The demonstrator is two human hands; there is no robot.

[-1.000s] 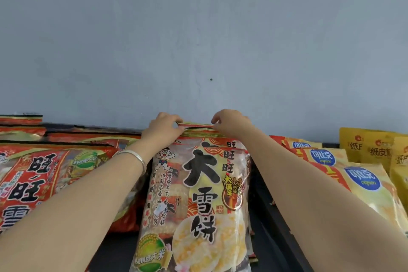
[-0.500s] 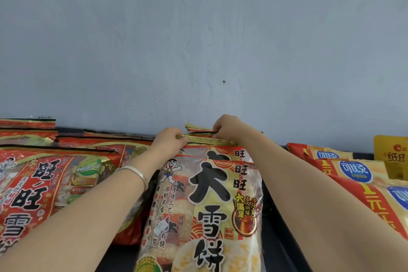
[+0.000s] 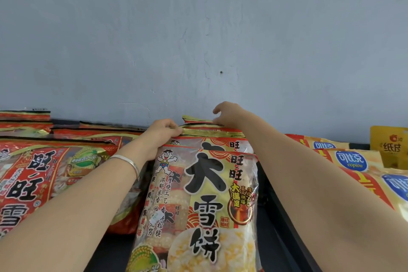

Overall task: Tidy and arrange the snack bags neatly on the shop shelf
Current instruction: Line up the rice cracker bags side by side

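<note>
Yellow snack bags point(image 3: 205, 194): long axes toward wall point(image 3: 198, 28), bottoms cropped. Left hand point(image 3: 162, 137) pinches one top seal; right hand point(image 3: 231, 115) grip: cannot tell.

Centre snack bag point(image 3: 205, 194): cream-yellow, red wave arcs, black characters. Left bags point(image 3: 26, 183): red with black lettering. Right bags point(image 3: 362, 172): yellow-red, blue ovals.

Hands point(image 3: 163, 137) two; Copico bags point(image 3: 351, 161) three; yellow pouch point(image 3: 388, 146) one; red bags point(image 3: 33, 183) four-plus; centre-stack bags point(image 3: 205, 183) three-plus.

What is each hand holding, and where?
Left hand grips a yellow bag by its gold top seal. Right hand touches rear bag at top edge; grip unclear.
</note>
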